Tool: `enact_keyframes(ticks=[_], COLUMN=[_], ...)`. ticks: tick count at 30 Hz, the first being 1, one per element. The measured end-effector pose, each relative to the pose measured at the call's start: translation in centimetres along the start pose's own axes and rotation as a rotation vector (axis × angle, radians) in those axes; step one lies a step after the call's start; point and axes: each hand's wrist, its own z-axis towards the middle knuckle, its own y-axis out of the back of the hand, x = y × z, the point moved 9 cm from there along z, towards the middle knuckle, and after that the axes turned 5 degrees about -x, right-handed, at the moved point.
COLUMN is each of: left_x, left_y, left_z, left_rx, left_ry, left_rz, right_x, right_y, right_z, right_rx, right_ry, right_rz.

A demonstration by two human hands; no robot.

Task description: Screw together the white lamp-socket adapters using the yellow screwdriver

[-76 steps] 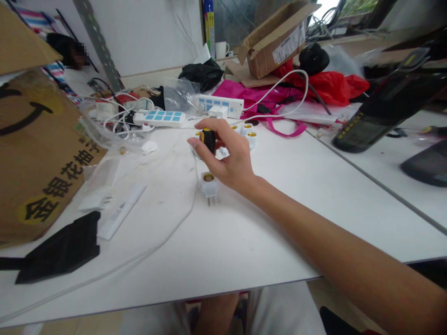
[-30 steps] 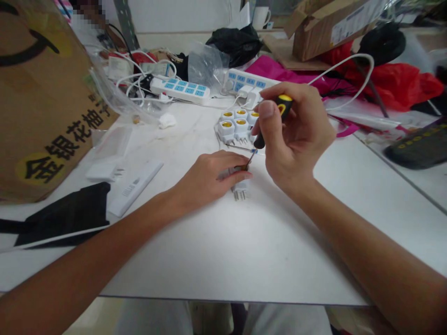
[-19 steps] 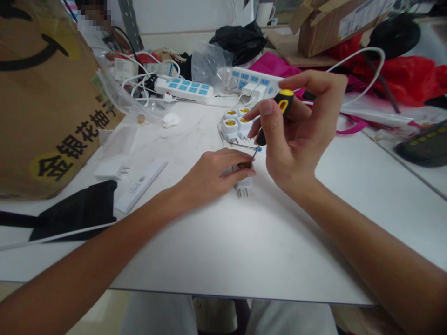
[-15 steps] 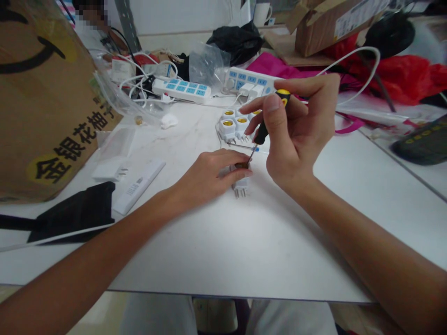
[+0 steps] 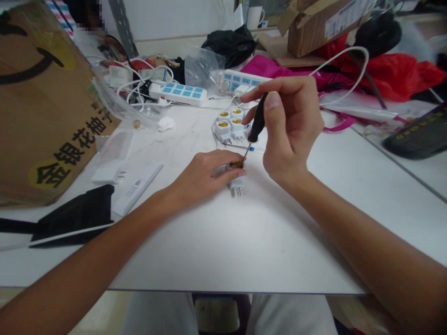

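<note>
Swung more upright since a moment ago: the screwdriver (image 5: 259, 118), its thin shaft angled down to the brass-lined opening of a white socket adapter (image 5: 236, 185). Right hand (image 5: 288, 125) closed on the black handle, thumb and fingers pinching it. Left hand (image 5: 202, 175) curled over the adapter, pressing it to the white table (image 5: 195, 251), metal prongs toward the body. Just beyond, a cluster of similar adapters (image 5: 228, 129), and farther back a power strip (image 5: 178, 94).

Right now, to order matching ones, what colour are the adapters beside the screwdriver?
The socket adapters are white with yellow centres, best seen in the head view.
</note>
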Motion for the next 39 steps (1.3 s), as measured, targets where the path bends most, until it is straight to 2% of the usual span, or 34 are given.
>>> enact_keyframes(ticks=[7,11,21,27,31,39], left_x=[-0.4,-0.5,-0.5,-0.4,-0.4,-0.5], left_y=[0.0,-0.1,0.0,0.0,0.0,-0.2], left_z=[0.0,0.1,0.0,0.0,0.0,-0.1], left_rx=[-0.023,-0.007,-0.004,0.001,0.001,0.016], left_ry=[-0.046,-0.056,-0.083,-0.037,-0.039,-0.118], left_rz=[0.012,0.016,0.007,0.003,0.005,0.094], right_x=[0.5,0.1,-0.4,-0.4,-0.5,-0.4], right_y=[0.1,-0.1,-0.2,0.1,0.0,-0.1], right_z=[0.2,-0.1,-0.4,0.0,-0.1,-0.5], right_rx=[-0.035,-0.018,0.016,-0.006,0.004,0.023], right_ry=[-0.034,-0.107,-0.145,-0.09,-0.105,-0.115], right_rz=[-0.135,-0.116,-0.103,-0.084,-0.055,-0.076])
